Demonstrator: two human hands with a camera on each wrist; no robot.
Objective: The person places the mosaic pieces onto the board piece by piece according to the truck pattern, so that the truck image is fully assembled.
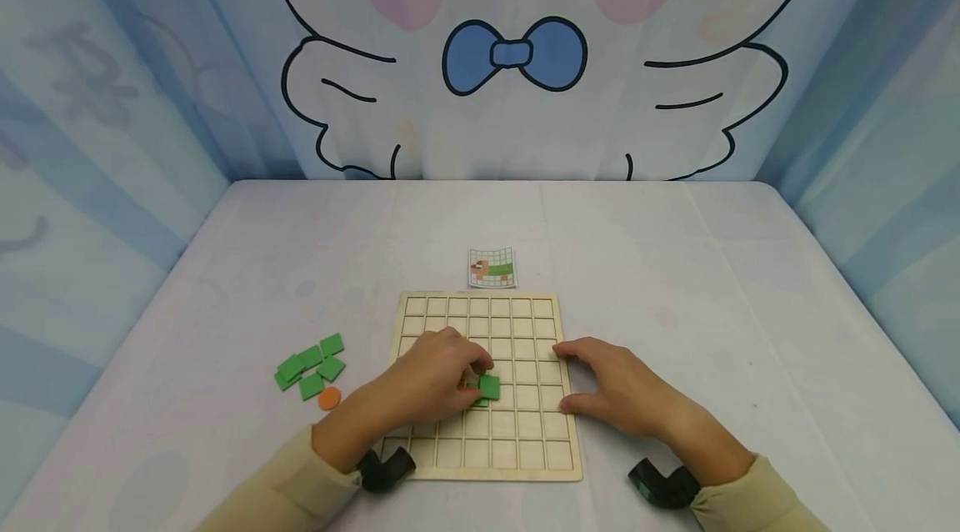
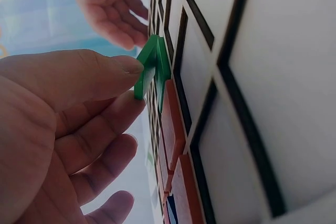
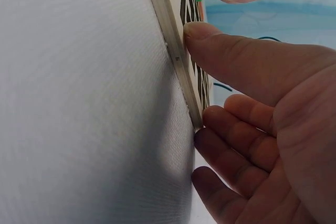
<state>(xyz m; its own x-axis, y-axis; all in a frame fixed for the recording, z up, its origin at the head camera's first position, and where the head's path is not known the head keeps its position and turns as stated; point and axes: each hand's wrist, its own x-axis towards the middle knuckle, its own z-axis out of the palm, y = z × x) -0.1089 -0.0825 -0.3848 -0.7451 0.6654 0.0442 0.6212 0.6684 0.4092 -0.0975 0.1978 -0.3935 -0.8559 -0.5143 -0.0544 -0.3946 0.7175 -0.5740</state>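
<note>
My left hand pinches a green square tile between thumb and fingertip over the middle of a wooden grid board. The held tile tilts, one edge close against another green tile lying on the board. Beside that, the left wrist view shows reddish-orange tiles in the grid; in the head view my left hand covers them. My right hand rests at the board's right edge, thumb on its rim and fingers loosely spread along the side.
Several loose green tiles and an orange round piece lie on the white-covered table left of the board. A small picture card showing a green and orange figure on a grid lies just beyond the board. Printed curtains surround the table.
</note>
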